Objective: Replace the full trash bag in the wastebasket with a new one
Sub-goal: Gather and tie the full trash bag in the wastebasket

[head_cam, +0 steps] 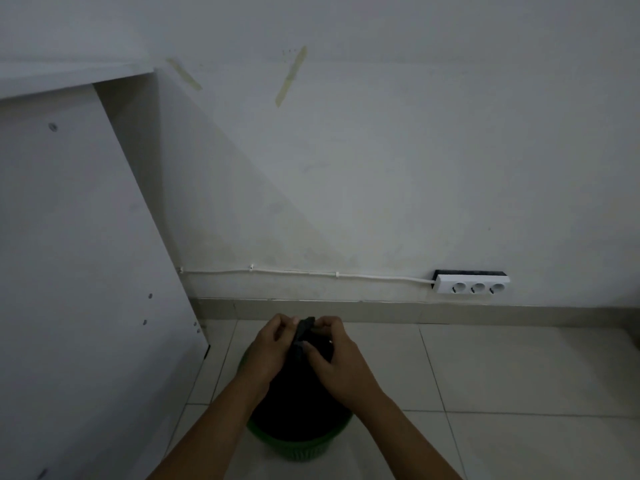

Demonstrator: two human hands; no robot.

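Observation:
A full black trash bag (298, 410) bulges out of a green wastebasket (301, 448) on the tiled floor at the bottom centre. The bag's top is gathered into a twisted neck. My left hand (270, 351) grips that neck from the left. My right hand (336, 362) pinches it from the right, fingers curled around the black plastic. Both forearms reach in from the bottom edge and hide much of the bag's sides. No other bag is in view.
A white cabinet side panel (79, 271) stands close on the left. A white power strip (472, 285) with three sockets is fixed low on the wall, its cable (304, 271) running left along the wall. Pale floor tiles (519, 375) extend to the right.

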